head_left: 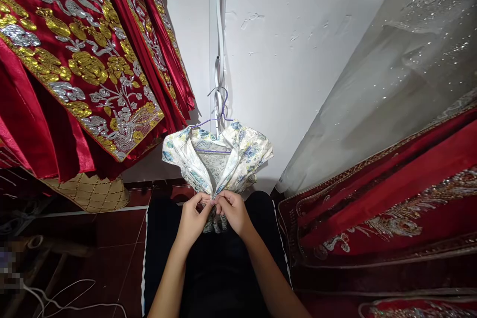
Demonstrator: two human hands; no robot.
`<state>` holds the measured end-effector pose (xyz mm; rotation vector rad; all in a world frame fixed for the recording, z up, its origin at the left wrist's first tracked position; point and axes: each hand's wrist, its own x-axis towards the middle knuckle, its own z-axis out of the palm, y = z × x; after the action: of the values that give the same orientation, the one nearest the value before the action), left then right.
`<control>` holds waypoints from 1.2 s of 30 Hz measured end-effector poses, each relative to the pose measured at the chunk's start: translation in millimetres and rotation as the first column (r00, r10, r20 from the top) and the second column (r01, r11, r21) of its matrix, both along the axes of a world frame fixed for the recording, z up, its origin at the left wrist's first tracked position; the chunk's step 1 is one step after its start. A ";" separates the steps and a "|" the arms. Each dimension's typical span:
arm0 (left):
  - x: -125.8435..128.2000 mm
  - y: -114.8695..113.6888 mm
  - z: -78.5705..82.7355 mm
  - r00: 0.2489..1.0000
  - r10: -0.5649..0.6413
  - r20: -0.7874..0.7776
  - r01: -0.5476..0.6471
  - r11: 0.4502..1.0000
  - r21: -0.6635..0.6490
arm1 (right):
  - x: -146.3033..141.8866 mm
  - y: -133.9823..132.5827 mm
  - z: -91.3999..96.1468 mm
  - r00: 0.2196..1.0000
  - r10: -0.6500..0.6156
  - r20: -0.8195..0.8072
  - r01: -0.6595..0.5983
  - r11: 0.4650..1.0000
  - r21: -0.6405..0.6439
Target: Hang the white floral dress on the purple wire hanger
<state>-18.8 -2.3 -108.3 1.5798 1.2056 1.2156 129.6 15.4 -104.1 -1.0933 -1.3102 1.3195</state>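
A small white garment (238,154) with a blue and green floral print hangs open on a purple wire hanger (219,114) in front of me. My left hand (193,218) and my right hand (233,211) meet at the lower front of the garment, where its two edges come together. Both hands are closed in a pinch on the fabric there, thumbs and fingertips touching. Below them, the garment's lower part rests against my dark trousers (216,268).
Red satin robes with gold and silver embroidery (78,59) hang at the upper left. A sheer sequinned grey fabric (402,74) and more red embroidered cloth (391,208) fill the right. A white wall (283,35) stands behind. White cable (67,298) lies on the red tiled floor.
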 end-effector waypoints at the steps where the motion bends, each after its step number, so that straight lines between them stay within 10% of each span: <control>1: 0.3 0.1 -0.1 1.000 0.002 -0.001 -0.002 1.000 0.004 | 0.0 -0.1 0.0 1.000 -0.003 -0.018 0.003 1.000 -0.019; 25: 3.4 -0.7 0.3 0.994 -0.108 -0.031 0.107 0.994 -0.034 | 6.9 19.8 31.8 0.952 -0.146 -0.269 0.106 0.982 -0.157; 36: 3.1 -1.1 0.0 0.979 -0.141 -0.145 0.131 0.989 -0.072 | 12.2 76.4 91.9 0.896 -0.146 -0.419 0.160 0.987 -0.002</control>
<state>-15.6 -3.4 -108.3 1.7018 1.1955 0.9782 141.8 91.8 -12.1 -0.8128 -0.9037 1.3189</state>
